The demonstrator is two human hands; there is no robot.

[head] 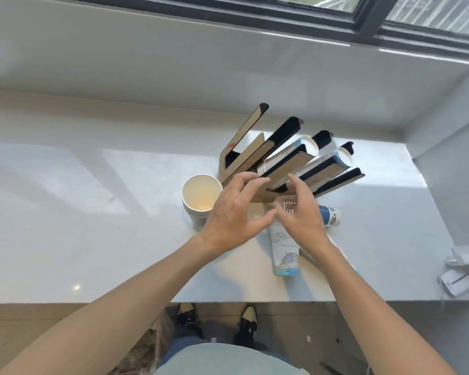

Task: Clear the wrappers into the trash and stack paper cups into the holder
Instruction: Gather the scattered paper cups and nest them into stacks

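A brown and black cup holder with several upright slots stands on the white counter. Two slots hold stacks of paper cups. My left hand and my right hand hover side by side in front of the holder, fingers spread and curled, holding nothing. An upright stack of cups stands left of my left hand. A stack of printed cups lies on its side below my right hand, and another blue printed cup lies behind it.
A white ledge and window frame run along the back. Small white devices sit at the counter's right end. A crinkled plastic bag shows on the floor beside my shoes.
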